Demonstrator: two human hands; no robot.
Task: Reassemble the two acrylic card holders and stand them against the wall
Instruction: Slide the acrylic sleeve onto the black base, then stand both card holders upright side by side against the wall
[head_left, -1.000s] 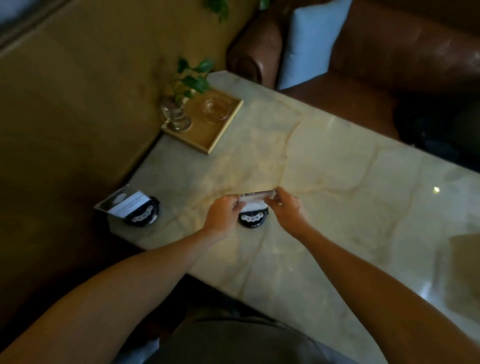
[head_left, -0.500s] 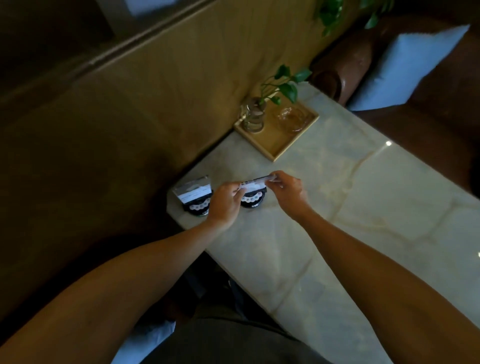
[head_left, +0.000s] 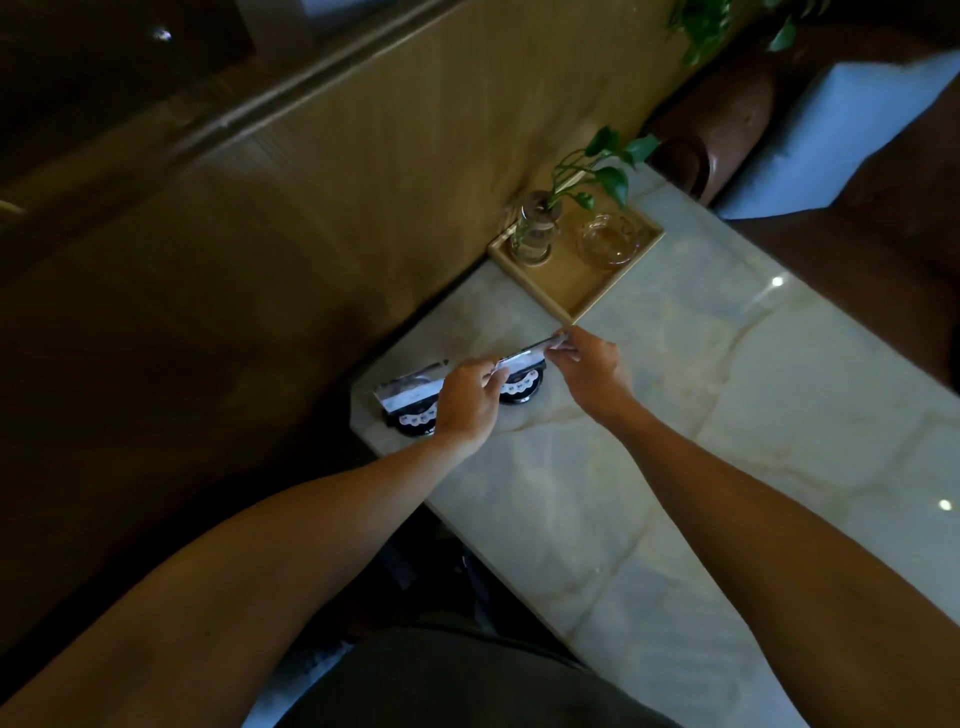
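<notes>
Two card holders with round black bases stand on the marble table (head_left: 675, 441) near the wooden wall. The left card holder (head_left: 410, 397) stands assembled at the table's corner, its clear panel with a white card upright. My left hand (head_left: 467, 397) and my right hand (head_left: 589, 371) pinch the two ends of the second holder's acrylic panel (head_left: 527, 356). Beneath that panel sits the second black base (head_left: 522, 387). Whether the panel is seated in the base is unclear.
A wooden tray (head_left: 582, 291) holds a glass vase with a green plant (head_left: 535, 234) and a glass ashtray (head_left: 608, 241) against the wall. A brown leather sofa (head_left: 857, 249) with a pale blue cushion (head_left: 841, 135) lies beyond the table.
Both hands have carried the second holder left across the table, from its middle to a spot right beside the first holder near the wall. The head has turned left.
</notes>
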